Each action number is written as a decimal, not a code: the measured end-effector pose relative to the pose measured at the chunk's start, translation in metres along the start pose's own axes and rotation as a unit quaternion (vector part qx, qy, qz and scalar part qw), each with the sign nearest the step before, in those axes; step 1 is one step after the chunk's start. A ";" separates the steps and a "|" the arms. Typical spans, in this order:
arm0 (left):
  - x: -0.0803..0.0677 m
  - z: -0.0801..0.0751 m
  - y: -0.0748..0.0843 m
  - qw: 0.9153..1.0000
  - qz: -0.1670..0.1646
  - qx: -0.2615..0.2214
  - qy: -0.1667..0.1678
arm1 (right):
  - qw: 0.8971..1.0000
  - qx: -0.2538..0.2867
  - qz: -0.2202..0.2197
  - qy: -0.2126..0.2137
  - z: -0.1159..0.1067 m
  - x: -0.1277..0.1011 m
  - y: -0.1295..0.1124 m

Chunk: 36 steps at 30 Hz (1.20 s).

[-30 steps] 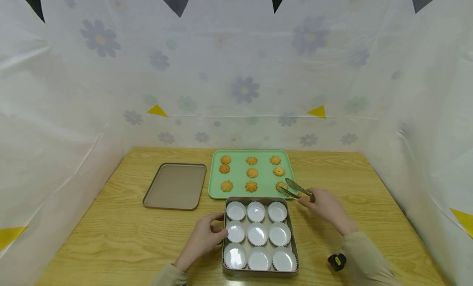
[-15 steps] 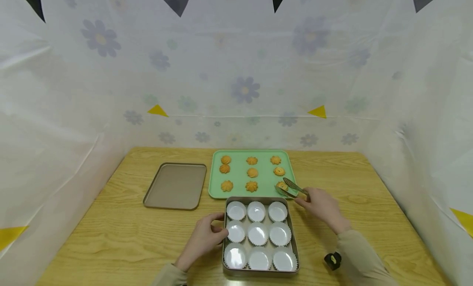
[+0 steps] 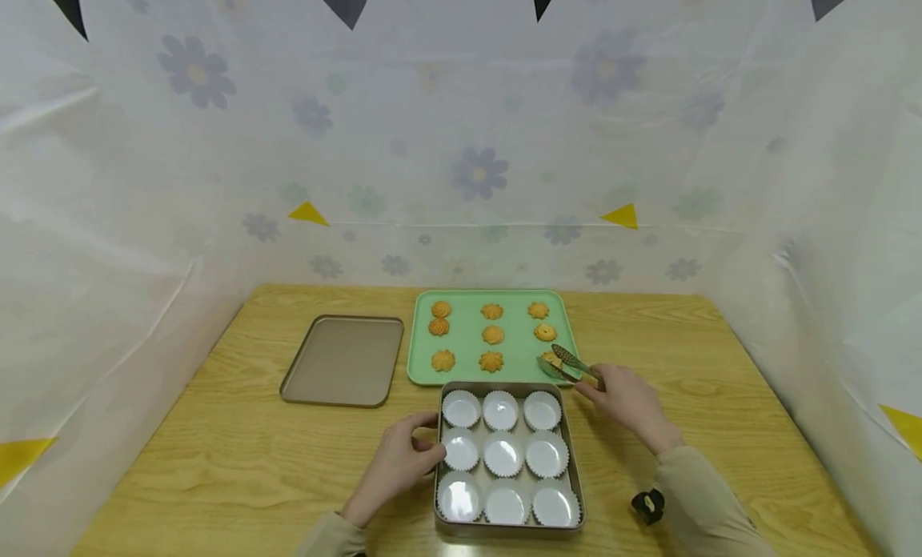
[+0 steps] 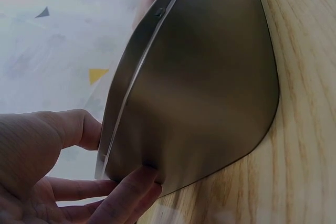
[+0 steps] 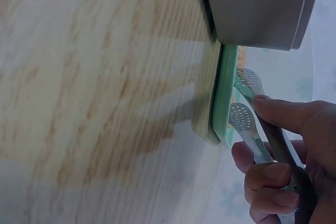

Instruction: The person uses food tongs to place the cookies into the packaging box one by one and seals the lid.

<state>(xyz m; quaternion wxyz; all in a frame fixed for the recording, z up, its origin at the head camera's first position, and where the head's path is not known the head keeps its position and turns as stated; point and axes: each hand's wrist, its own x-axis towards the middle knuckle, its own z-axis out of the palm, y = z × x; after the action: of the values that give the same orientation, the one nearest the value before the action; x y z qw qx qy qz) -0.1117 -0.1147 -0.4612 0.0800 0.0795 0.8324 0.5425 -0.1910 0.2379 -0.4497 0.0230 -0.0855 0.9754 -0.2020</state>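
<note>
My right hand [image 3: 632,401] grips metal tongs [image 3: 571,363], thumb on one arm and fingers curled round the other. Their perforated ends stand on either side of the front right cookie [image 3: 551,359] on the green tray [image 3: 467,373], partly covering it. With the thumb at the rim and fingers against the outer wall, my left hand [image 3: 398,461] holds the left side of a deep rectangular baking tin [image 3: 509,531]. White fluted paper cups [image 3: 502,454] stand in rows inside it. The left wrist view shows the tin's wall [image 4: 199,93] close up, with its bottom on the wood.
Several other golden cookies [image 3: 492,334] lie in rows on the green tray, two touching at its left. A flat brown tray or lid [image 3: 344,361] lies to the left. A small black object [image 3: 648,506] shows beside the right sleeve. White flowered sheeting [image 3: 475,101] surrounds the wooden table [image 3: 216,461].
The tongs have moved slightly left, and their ends now stand around the front right cookie. My left hand and the tin have stayed in place.
</note>
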 end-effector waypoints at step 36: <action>0.000 0.001 -0.003 1.000 0.001 0.003 0.002 | 0.998 -0.004 -0.041 0.040 -0.014 0.000 -0.013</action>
<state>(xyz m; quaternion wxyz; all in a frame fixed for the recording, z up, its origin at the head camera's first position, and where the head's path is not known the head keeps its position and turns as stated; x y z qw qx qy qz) -0.1120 -0.1149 -0.4642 0.0770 0.0794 0.8342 0.5403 -0.1895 0.2311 -0.4318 -0.0247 -0.1178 0.9720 -0.2018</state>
